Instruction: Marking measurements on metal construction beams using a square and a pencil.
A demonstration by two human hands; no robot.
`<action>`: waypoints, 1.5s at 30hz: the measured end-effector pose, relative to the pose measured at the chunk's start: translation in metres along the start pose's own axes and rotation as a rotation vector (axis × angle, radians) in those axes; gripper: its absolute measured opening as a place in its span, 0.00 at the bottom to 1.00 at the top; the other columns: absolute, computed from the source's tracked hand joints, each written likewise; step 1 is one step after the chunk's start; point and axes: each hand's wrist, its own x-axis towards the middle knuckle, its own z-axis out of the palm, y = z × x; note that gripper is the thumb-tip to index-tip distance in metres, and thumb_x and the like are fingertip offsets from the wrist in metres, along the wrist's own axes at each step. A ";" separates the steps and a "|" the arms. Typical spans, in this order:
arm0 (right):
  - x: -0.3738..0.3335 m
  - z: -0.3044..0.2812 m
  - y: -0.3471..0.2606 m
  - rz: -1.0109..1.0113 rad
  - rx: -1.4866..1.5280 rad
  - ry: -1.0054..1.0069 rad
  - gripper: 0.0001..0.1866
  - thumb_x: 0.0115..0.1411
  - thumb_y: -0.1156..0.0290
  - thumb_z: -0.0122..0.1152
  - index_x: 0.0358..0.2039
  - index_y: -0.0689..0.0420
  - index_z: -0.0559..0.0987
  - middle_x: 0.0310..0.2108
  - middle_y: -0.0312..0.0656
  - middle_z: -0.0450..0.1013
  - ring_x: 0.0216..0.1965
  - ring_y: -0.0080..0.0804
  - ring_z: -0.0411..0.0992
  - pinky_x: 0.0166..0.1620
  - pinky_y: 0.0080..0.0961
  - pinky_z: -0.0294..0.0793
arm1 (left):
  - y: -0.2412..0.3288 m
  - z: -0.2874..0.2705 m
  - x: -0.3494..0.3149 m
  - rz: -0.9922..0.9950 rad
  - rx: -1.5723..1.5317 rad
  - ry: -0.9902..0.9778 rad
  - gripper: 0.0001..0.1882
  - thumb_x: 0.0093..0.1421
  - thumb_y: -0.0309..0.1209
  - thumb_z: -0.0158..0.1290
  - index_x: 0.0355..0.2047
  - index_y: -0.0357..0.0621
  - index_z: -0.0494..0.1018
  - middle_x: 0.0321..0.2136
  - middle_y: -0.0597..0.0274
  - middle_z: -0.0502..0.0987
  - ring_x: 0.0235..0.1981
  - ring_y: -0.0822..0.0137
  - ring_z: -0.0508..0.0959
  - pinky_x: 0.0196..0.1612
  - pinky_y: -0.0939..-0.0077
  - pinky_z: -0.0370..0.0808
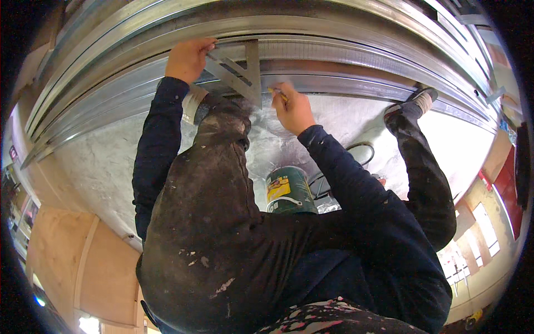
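Observation:
My left hand [188, 60] is closed on the left corner of a flat metal triangular square [253, 69]. The square lies across long silvery metal channels [345, 53] that run side by side from left to right, and one straight edge of it crosses them. Just right of that edge, my right hand [293, 111] pinches a slim yellow marking tool [280, 93], perhaps a pencil. Its tip points up and left toward the channels. Slight blur hides whether the tip touches metal.
A green bucket [297, 186] with a yellow label stands between my legs. Dark cable [364, 146] loops on the pale, dusty floor [111, 147] beside it. My shoes rest against the nearest channels. Wooden panels [53, 250] stand at the lower left.

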 end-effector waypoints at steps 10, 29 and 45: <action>0.072 -0.015 -0.035 -0.076 -0.003 0.167 0.09 0.61 0.66 0.54 0.39 0.56 0.76 0.30 0.54 0.76 0.33 0.56 0.75 0.35 0.42 0.74 | 0.002 -0.002 0.000 -0.018 -0.019 -0.022 0.11 0.58 0.30 0.51 0.41 0.51 0.79 0.32 0.51 0.79 0.35 0.46 0.77 0.40 0.58 0.74; 0.051 0.001 -0.039 -0.141 -0.092 0.269 0.09 0.61 0.69 0.52 0.40 0.57 0.75 0.29 0.54 0.75 0.32 0.57 0.74 0.34 0.43 0.73 | -0.001 0.006 -0.008 0.038 -0.007 0.043 0.14 0.54 0.24 0.49 0.40 0.48 0.79 0.33 0.59 0.81 0.36 0.53 0.79 0.41 0.62 0.76; -0.010 0.008 -0.002 0.061 -0.110 -0.014 0.08 0.59 0.72 0.54 0.40 0.53 0.74 0.21 0.52 0.73 0.25 0.52 0.74 0.29 0.35 0.72 | 0.003 -0.003 -0.003 -0.015 0.061 -0.022 0.14 0.56 0.27 0.49 0.41 0.51 0.79 0.33 0.58 0.81 0.36 0.53 0.79 0.40 0.62 0.75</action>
